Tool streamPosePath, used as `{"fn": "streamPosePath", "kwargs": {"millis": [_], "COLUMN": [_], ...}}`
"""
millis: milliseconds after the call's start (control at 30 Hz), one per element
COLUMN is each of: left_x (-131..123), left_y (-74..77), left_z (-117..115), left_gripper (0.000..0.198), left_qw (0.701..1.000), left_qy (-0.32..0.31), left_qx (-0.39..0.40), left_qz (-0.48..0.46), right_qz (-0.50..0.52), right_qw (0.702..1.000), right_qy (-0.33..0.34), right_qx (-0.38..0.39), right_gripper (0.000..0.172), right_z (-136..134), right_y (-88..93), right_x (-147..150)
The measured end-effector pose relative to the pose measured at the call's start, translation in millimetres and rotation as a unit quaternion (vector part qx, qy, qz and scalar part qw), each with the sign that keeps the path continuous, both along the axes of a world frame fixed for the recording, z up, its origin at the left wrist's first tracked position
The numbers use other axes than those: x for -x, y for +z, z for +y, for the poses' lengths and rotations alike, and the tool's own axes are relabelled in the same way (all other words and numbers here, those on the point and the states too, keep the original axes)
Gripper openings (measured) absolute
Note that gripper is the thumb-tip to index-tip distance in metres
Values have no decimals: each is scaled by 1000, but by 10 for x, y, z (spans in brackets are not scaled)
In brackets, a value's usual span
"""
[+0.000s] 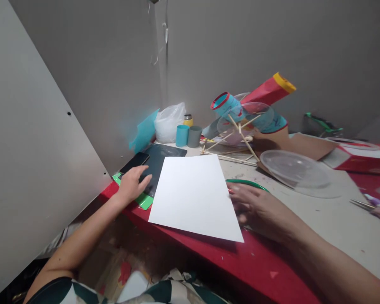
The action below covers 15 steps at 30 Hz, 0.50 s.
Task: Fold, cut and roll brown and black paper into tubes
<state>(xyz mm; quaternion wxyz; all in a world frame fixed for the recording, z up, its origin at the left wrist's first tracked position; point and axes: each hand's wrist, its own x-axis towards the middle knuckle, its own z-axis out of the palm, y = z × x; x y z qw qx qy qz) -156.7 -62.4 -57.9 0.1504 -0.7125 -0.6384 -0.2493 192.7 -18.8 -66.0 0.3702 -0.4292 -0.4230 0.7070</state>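
A blank white sheet of paper (196, 196) lies near the table's front edge, partly over a dark flat folder (164, 153). My left hand (133, 183) is left of the sheet, thumb and fingers apart, holding nothing. Close by it are a black phone (137, 161) and a bright green strip (145, 201). Beside the sheet's right edge, my right hand (256, 207) has its fingers curled. A bit of red shows at its fingertips, but what they hold is hidden. Just behind that hand curves a thin green loop (248, 183).
Behind stands a model of wooden sticks (240, 131), clear plastic discs and coloured paper tubes (267, 90). Blue (182, 135) and grey (194, 136) cylinders stand by a white plastic bag (170, 122). Rightward are a clear lid (294, 168), a red box (362, 158) and a pointed metal tool (362, 204).
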Motion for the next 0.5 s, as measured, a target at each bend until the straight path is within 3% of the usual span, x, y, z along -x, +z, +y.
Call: {"fn": "streamPosePath", "kwargs": {"millis": [100,167,333,500], "left_x": [252,349,425,473], "left_y": [-1,-38,-123,-70], "left_z": [186,257,307,314], "left_gripper": [46,51,53,42], "left_qw": [999,997,990,986], "left_qy": [41,63,113,135], "left_qx": [31,51,81,93], "left_qz": [7,13,14,6], "right_qz": [-18,-25,-23,-97], "right_qw": [1000,999,996,980], "right_qy": [4,3,-84,-171], "right_qx": [-11,-22,-1,-25], "right_gripper": [53,57,53,49], "right_z": [-4,-16,-57,-32], "right_y": [-59,-49,143,305], "right_x": [13,28,58,-55]}}
